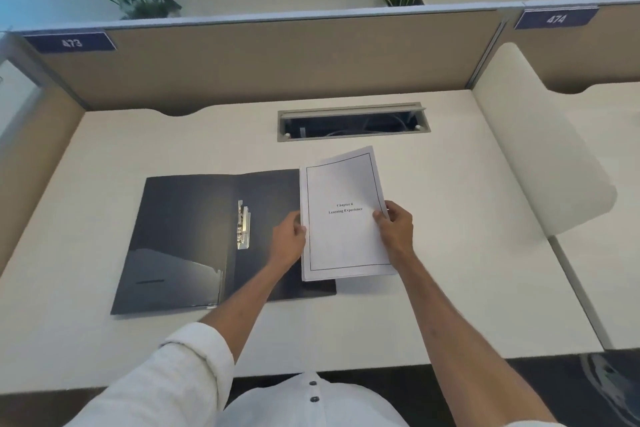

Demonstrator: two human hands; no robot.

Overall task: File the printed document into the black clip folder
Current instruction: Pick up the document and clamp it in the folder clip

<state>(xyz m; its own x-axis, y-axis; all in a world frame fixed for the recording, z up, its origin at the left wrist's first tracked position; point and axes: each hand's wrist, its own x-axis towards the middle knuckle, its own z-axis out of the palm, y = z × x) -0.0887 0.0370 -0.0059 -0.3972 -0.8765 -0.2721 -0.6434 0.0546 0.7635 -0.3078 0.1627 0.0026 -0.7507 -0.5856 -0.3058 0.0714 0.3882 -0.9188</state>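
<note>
The black clip folder [187, 239] lies open and flat on the white desk, its metal clip [243, 225] beside the spine. The printed document [343, 218], a stack of white pages with a bordered title page, is held over the folder's right edge and the desk. My left hand [289, 239] grips the stack's left edge. My right hand [394, 225] grips its right edge, thumb on top. One sheet at the back pokes out askew at the top.
A cable slot [353, 121] with a raised flap is set into the desk [450, 184] behind the document. Beige partitions [263, 59] close the back and left. A white curved divider [540, 149] bounds the right side. Plants stand behind the partition.
</note>
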